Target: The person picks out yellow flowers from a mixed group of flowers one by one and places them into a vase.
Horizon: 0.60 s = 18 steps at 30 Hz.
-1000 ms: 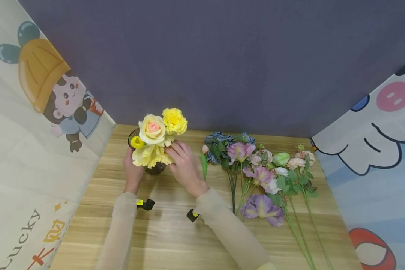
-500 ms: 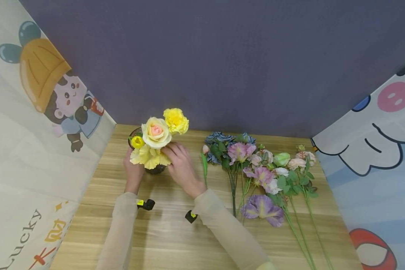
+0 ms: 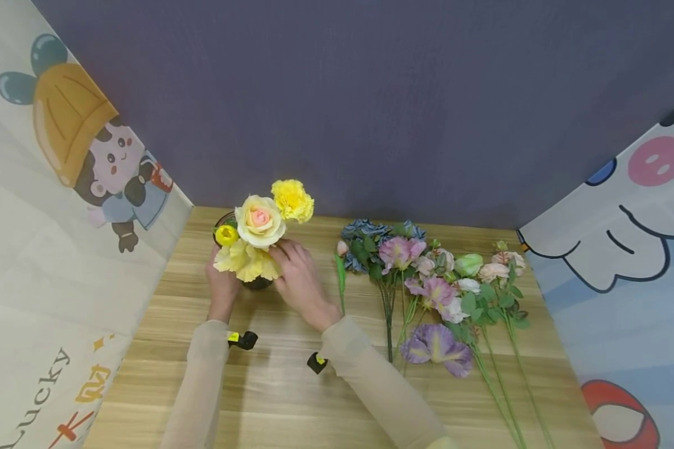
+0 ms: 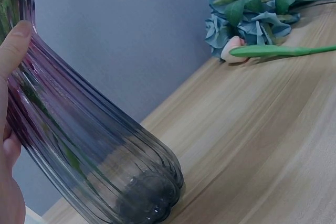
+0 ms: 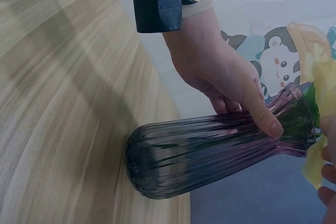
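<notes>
A ribbed glass vase (image 5: 178,153), tinted purple and grey, stands on the table with stems inside. My left hand (image 3: 222,285) grips it just under the flared mouth, thumb (image 4: 16,45) along the glass. From the mouth rise a cream rose (image 3: 260,219) with a pink centre, a bright yellow carnation (image 3: 293,201), a small yellow bud-like flower (image 3: 227,235) and a wide ruffled yellow flower (image 3: 247,260). Fingers of my right hand (image 3: 303,284) pinch at the right side of the ruffled flower; its petals hide the fingertips in the head view.
To the right lie blue flowers (image 3: 365,229), a pink tulip (image 3: 342,249), purple irises (image 3: 437,346) and pale roses (image 3: 493,271) with long stems toward the front. A dark wall (image 3: 404,112) closes the table's back; printed panels stand on both sides.
The cream rose has shifted slightly right and down. The ruffled yellow flower has moved a little left, and my right hand slightly lower. My left hand keeps its grip on the vase.
</notes>
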Motion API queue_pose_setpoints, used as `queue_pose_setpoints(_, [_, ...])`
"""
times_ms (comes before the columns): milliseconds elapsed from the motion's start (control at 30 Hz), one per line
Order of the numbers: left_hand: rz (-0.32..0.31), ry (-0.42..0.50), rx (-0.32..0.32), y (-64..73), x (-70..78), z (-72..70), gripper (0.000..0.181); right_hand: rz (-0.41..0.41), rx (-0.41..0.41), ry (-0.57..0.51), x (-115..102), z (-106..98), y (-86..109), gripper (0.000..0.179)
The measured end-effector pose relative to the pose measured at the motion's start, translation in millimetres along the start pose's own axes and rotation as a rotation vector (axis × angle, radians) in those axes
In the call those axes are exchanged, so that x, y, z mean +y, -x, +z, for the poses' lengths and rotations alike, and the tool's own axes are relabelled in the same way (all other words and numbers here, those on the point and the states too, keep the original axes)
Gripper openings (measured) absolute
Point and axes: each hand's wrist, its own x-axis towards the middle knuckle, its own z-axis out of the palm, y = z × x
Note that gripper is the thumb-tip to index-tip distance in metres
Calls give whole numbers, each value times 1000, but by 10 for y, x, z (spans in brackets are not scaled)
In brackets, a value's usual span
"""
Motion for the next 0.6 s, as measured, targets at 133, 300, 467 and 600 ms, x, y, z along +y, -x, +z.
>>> queue_pose_setpoints(133, [70,-32,12,6,-4,-4,25,25,-55,-4,-8,0,-6,60])
queue_pose_setpoints(300, [100,-7,4,5,-20,-7,23,50,-136,9,-18,3,-13,67])
queue_pose_setpoints(467, [133,-37,13,3,-30,-1,21,48,-148,6,-5,18,8,65])
queue_pose_setpoints(600, [173,-97,38,5,-22,-1,17,25,-99,-32,18,29,38,55])
